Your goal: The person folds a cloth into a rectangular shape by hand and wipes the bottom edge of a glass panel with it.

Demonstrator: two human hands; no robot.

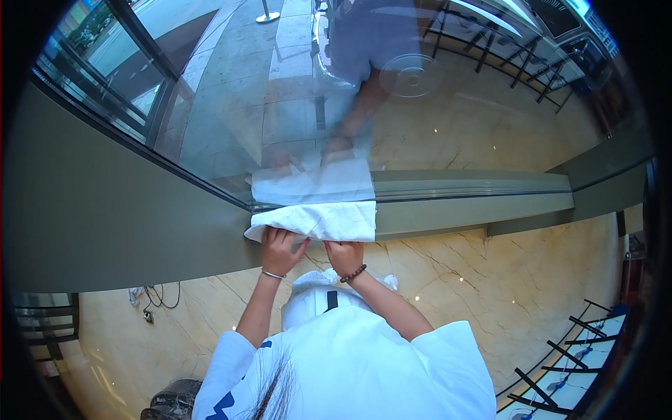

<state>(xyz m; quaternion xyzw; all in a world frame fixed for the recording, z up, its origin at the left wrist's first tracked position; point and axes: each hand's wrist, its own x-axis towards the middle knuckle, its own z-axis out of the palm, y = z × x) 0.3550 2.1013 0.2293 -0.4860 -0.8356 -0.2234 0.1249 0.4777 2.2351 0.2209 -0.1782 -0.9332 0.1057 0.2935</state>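
Both hands meet at the near edge of a folded white cloth (315,221), set side by side with a small gap between the thumbs. The left hand (282,252), with a thin silvery bracelet (274,275) at its wrist, grasps that edge: its fingers lie over the fabric and its thumb points toward the other hand. The right hand (345,257), below a dark beaded bracelet (353,274), touches the same edge, but its fingertips are hidden beneath the fabric, so I cannot tell whether they are closed. Two contact points apart probably help to control the cloth's width better than one would.

Spread wide, the cloth sits on the grey-green metal ledge (476,208) along the foot of a large clear glass pane (224,119); the ledge presumably carries its weight. Its far edge runs along the base of the glass, where a pale reflection doubles it. The forearms reach forward from a white shirt (364,364), which likely lets both hands arrive at the low ledge together.

Farther out, a glossy cream stone floor (448,287) spreads behind the ledge, with a thin black cord (162,304) lying loosely on it, to the left.
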